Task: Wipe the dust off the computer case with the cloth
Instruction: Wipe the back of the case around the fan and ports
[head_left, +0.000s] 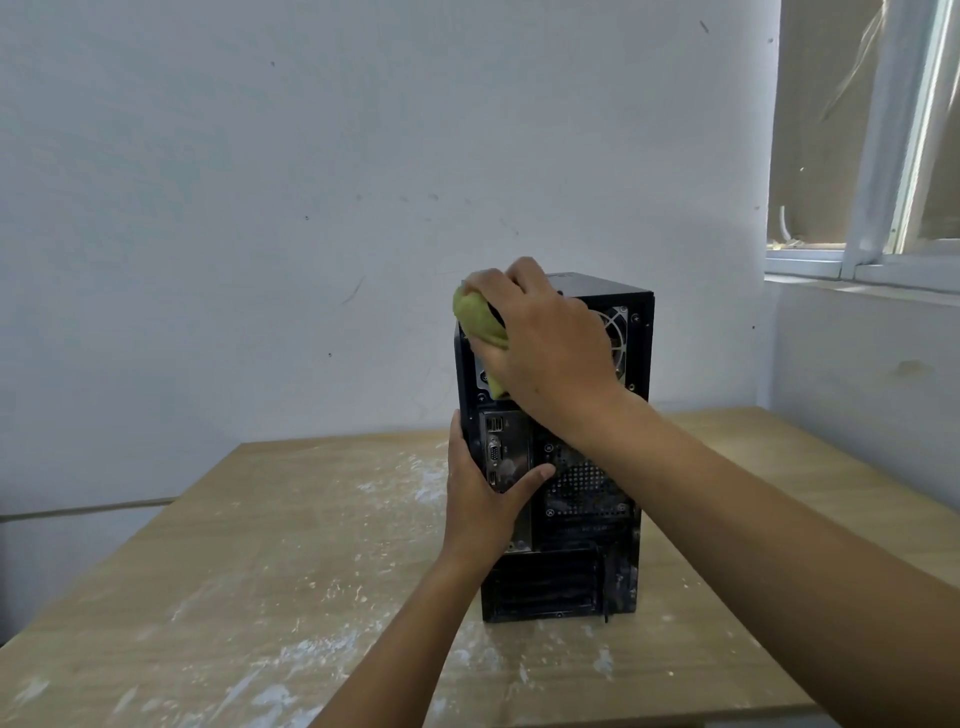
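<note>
The computer case (587, 488) stands upright on the table (260, 571), rear panel toward the camera. The right hand (545, 338) has its fingers curled over the bunched green cloth (480, 322), pressed at the case's upper left rear corner. The left hand (483, 499) grips the left rear edge, thumb across the port panel. Recommended: brace firmly, wipe downward in overlapping strokes, and turn the cloth once soiled.

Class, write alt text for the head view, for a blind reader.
A right hand grips a yellow-green cloth against the upper rear of an upright black computer case; the left hand holds its edge. The case stands on a dusty wooden table.
</note>
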